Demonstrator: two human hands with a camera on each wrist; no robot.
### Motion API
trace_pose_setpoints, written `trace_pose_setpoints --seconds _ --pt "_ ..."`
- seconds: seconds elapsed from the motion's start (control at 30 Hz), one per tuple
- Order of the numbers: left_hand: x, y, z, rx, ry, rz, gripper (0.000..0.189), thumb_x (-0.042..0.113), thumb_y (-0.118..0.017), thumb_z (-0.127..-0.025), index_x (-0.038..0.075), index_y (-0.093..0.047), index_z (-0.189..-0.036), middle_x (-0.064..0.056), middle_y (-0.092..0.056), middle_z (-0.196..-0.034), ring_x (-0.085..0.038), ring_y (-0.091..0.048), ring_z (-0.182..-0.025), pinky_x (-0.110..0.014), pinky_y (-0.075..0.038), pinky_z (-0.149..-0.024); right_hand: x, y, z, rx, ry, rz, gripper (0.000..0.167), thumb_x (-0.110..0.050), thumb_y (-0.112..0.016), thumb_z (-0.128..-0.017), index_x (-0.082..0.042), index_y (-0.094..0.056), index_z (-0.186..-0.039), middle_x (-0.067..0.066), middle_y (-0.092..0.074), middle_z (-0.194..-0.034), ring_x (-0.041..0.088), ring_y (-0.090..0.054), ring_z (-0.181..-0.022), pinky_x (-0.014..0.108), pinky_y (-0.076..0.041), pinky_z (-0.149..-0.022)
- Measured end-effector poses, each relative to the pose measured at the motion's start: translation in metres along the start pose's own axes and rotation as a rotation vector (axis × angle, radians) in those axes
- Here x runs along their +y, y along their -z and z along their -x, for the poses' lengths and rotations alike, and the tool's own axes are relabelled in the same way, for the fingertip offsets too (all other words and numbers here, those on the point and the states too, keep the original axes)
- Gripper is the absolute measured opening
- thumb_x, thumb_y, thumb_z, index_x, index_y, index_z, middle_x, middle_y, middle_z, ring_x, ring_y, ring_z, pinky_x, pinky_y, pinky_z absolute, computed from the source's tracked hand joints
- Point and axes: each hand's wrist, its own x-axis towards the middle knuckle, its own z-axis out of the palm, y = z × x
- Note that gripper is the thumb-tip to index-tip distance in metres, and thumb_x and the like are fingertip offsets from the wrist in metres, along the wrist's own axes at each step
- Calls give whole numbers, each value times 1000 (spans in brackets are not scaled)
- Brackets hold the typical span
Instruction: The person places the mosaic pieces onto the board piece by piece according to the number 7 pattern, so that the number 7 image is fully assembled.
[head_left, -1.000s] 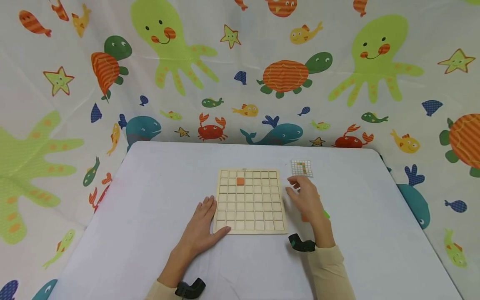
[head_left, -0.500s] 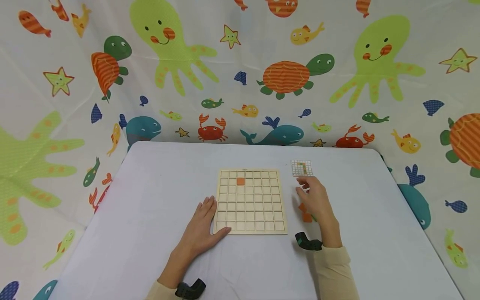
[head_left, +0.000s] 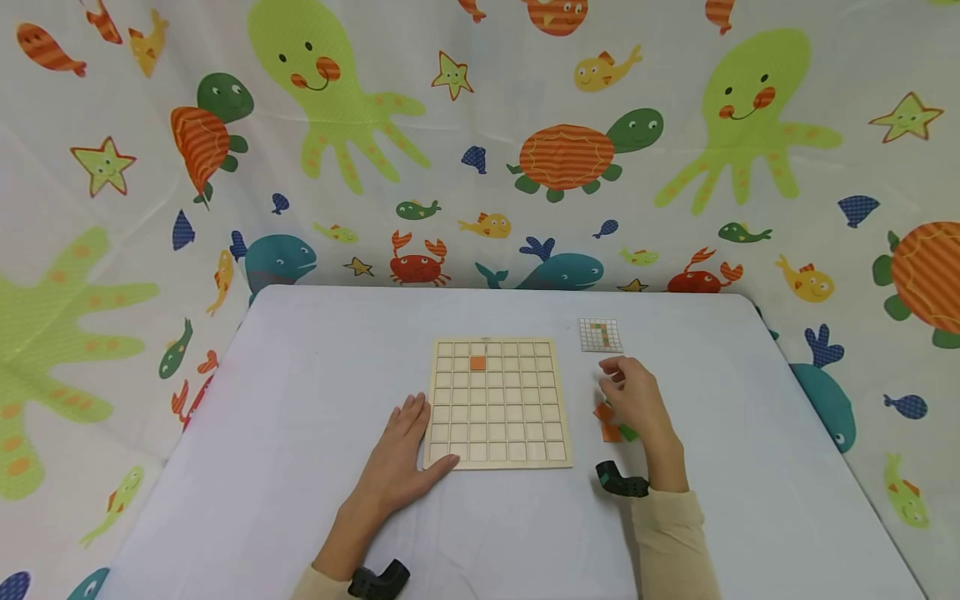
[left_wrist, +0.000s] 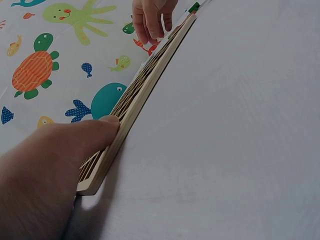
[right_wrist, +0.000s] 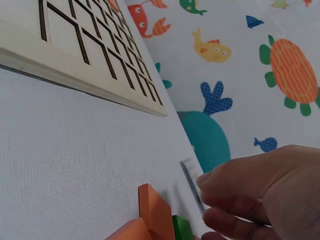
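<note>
A square wooden grid board (head_left: 516, 414) lies on the white table, with one orange square tile (head_left: 477, 363) in a cell of its second row from the back. My left hand (head_left: 401, 450) rests along the board's left side; its thumb (left_wrist: 100, 131) lies over the front rim in the left wrist view. My right hand (head_left: 637, 396) hovers right of the board with fingers loosely bent, and no tile shows between them. Beneath it is a small heap of tiles, orange (right_wrist: 156, 212) and green (right_wrist: 182, 228), partly hidden by the hand.
A small printed grid card (head_left: 600, 335) with a coloured pattern lies behind my right hand. The white-covered table (head_left: 337, 350) reaches back to a curtain (head_left: 480, 200) printed with sea animals. Black wrist cameras are on both wrists.
My right hand has moved right, away from the board, and now hangs over the heap, uncovering some orange tiles. The left hand stays on the board.
</note>
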Motion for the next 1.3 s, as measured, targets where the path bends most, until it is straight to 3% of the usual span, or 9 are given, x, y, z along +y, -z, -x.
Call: trace_pose_setpoints --seconds 0.33,0.77,1.3 --pt "-1 1 -1 -8 5 4 97 55 -72 -84 -4 -36 -152 -17 -33 -162 -32 -27 -154 -48 -24 -125 9 7 1 -112 -63 51 31 -10 -58 -94 2 -64 -121 19 -64 -112 28 -60 -95 42 -55 -84" --pt "-3 -1 -1 -16 2 7 97 56 -70 -84 -4 -36 -152 -18 -32 -163 -32 -26 -154 -48 -23 -126 15 22 8 -238 -118 60 35 -13 -64 -95 5 -62 -125 23 -64 -119 35 -61 -109 51 -54 -96" --pt "-2 -1 -1 1 3 -7 97 57 -71 -84 -4 -39 -151 -18 -34 -162 -33 -29 -152 -48 -26 -124 18 24 8 -265 -104 107 34 -11 -69 -93 7 -64 -121 22 -66 -112 33 -62 -102 48 -55 -90"
